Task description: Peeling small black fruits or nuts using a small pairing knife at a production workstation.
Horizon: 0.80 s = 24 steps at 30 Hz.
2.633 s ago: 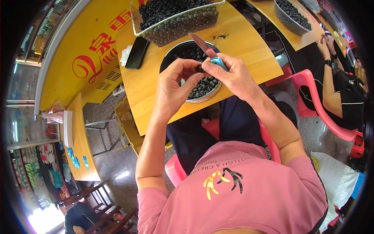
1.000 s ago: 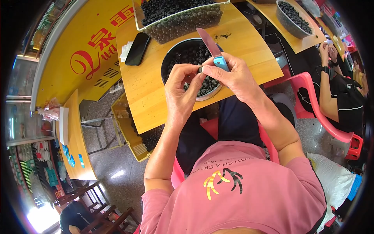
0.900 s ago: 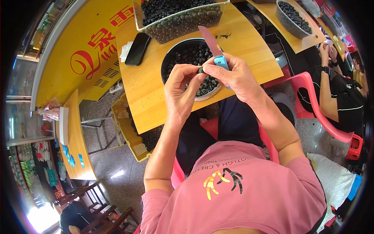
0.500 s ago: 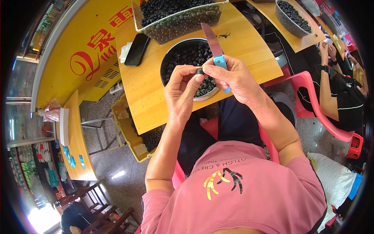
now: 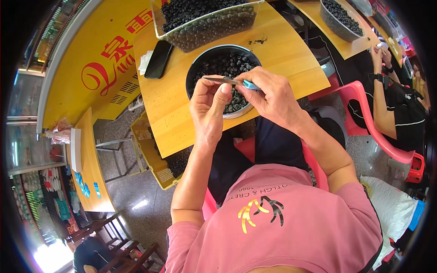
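Observation:
My right hand (image 5: 273,93) is closed around the blue handle (image 5: 251,85) of a small knife (image 5: 232,82). Its blade points left, seen nearly edge-on, and reaches across to the fingers of my left hand (image 5: 207,107). Those fingers are closed in a pinch; whatever they hold is hidden by the blade and thumb. Both hands are over the near part of a round bowl (image 5: 188,75) with a dark inside and a pale metal outer wall. Small black round pieces (image 5: 227,65), several showing hollow centres, lie in it.
Beyond the bowl, a clear plastic bin (image 5: 207,21) holds many black pieces. A black phone (image 5: 159,59) lies left of the bowl on the wooden table (image 5: 168,123). Below its left edge is a yellow crate (image 5: 152,157). At the right, another person sits by a pink chair (image 5: 359,98).
The knife has swung from blade-up to lying across toward my left fingers. The small black piece pinched between both hands no longer shows. My right hand has turned over.

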Available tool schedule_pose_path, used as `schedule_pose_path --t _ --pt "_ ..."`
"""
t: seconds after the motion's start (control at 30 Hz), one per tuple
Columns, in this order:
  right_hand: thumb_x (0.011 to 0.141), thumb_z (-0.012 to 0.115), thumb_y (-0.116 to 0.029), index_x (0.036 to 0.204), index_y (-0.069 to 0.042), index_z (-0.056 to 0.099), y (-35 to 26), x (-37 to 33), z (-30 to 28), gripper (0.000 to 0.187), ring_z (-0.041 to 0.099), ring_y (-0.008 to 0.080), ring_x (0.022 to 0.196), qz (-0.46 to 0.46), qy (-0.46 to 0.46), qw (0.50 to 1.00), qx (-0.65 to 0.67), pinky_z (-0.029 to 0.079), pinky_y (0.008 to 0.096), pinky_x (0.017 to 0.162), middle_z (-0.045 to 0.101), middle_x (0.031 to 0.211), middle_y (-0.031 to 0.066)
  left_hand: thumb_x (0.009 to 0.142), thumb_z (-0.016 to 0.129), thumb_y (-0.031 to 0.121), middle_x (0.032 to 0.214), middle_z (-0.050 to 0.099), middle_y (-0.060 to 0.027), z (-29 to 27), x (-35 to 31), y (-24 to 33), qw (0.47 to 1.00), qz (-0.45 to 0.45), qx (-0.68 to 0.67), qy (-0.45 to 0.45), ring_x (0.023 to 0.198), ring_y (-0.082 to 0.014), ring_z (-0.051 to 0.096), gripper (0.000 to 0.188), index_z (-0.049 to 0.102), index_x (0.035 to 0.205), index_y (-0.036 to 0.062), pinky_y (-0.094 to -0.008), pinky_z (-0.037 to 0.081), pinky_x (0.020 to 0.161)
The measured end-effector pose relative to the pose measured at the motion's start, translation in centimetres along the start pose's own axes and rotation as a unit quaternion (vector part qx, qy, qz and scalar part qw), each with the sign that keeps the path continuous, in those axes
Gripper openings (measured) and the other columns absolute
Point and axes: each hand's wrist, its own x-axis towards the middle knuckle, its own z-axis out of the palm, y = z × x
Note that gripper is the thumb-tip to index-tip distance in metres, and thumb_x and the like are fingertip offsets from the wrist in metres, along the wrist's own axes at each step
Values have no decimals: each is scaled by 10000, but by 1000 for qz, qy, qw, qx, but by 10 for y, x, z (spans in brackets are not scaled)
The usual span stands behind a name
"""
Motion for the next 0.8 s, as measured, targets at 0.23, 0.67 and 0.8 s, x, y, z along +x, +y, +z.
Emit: schedule_pose_path --t 0.23,0.67,0.8 --pt "868 690 -97 1002 -26 654 0 2 -4 156 647 264 694 -49 11 997 -58 504 339 585 643 847 109 941 656 115 917 595 -9 -1 1 2 999 7 39 -10 773 -86 513 196 597 1103 22 -232 427 707" --pt "836 698 -75 1046 -63 656 1 5 -6 214 647 279 716 -68 18 993 -92 510 357 598 638 840 105 932 646 37 1006 568 -3 -7 1 7 997 27 75 -19 891 -57 538 109 609 1030 8 -197 447 790" --pt "874 680 -128 1027 -52 665 12 1 0 171 646 278 714 3 -1 985 -171 511 349 615 652 854 114 912 657 3 1010 572 -30 -3 -9 17 995 72 36 -60 893 -76 548 125 618 1028 -17 -207 457 800"
